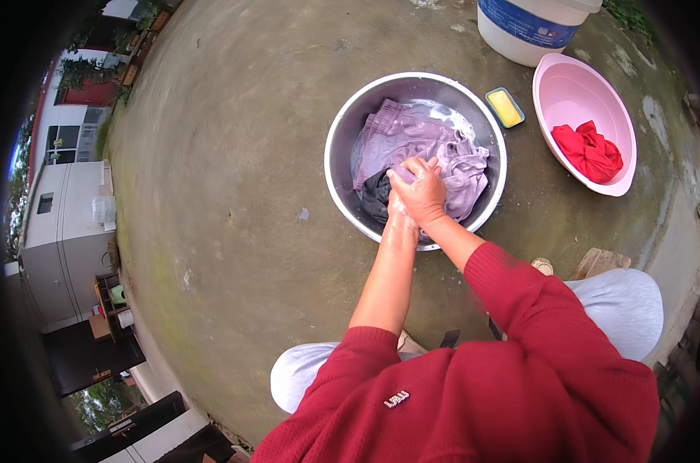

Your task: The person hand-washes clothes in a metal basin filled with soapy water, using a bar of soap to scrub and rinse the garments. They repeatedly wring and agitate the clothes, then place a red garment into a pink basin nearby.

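Note:
A round metal basin (330, 156) sits on the concrete in front of me, holding sudsy water (449, 114). In it lies a wet lavender garment (410, 136) with a gathered waistband at its upper left. Dark cloth (376, 195) shows beside it, near the basin's lower left wall. Over the basin, my right hand (432, 194) and my left hand (398, 201) press together around a bunched part of the lavender garment. The right hand partly covers the left, whose wrist carries suds. Most of the left fingers are hidden.
A yellow soap bar (503, 108) lies in a small dish (520, 116) right of the basin. Farther right, a pink plastic basin (578, 87) contains red cloth (590, 153). Behind stands a white bucket (512, 49) with a blue printed band. A wooden board (600, 263) lies by my right knee.

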{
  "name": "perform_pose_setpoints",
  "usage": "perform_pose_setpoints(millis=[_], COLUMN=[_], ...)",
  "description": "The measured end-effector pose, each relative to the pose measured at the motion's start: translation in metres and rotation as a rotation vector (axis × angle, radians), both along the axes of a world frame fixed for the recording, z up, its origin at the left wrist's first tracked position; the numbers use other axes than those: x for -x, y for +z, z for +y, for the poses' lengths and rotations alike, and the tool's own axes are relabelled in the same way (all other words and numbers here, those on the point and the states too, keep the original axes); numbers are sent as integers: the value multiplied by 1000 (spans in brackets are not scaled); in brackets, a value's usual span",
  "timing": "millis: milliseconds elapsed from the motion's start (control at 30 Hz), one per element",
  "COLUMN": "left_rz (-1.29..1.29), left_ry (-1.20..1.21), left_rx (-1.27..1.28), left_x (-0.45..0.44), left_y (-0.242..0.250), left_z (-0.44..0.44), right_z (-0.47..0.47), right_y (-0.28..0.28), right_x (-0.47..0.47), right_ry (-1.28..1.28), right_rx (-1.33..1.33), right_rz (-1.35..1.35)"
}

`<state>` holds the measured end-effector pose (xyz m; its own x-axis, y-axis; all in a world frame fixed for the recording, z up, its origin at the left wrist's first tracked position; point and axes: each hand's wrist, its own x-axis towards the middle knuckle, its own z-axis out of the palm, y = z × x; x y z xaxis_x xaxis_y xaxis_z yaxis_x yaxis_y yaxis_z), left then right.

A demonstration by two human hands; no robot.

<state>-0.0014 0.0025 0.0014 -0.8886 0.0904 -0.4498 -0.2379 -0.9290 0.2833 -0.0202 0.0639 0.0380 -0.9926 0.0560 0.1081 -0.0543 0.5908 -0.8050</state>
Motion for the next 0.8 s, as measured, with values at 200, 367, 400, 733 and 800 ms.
perform_pose_setpoints(millis=[200, 367, 400, 733, 800], left_rz=[221, -133, -79, 197, 195], left_ry=[7, 15, -18, 136, 71], left_rx=[-555, -66, -119, -146, -51], left_x=[-13, 3, 6, 13, 5], left_y=[-39, -7, 11, -24, -23], left_z=[-33, 14, 31, -8, 3], right_z=[-15, 39, 71, -1, -2], right_y=[-4, -37, -57, 4, 16], right_x=[-33, 49, 77, 0, -11], right_ry=[32, -28, -158, 146, 80], right_rx=[68, 98, 132, 44, -164], right_rz=[-70, -136, -74, 86, -31])
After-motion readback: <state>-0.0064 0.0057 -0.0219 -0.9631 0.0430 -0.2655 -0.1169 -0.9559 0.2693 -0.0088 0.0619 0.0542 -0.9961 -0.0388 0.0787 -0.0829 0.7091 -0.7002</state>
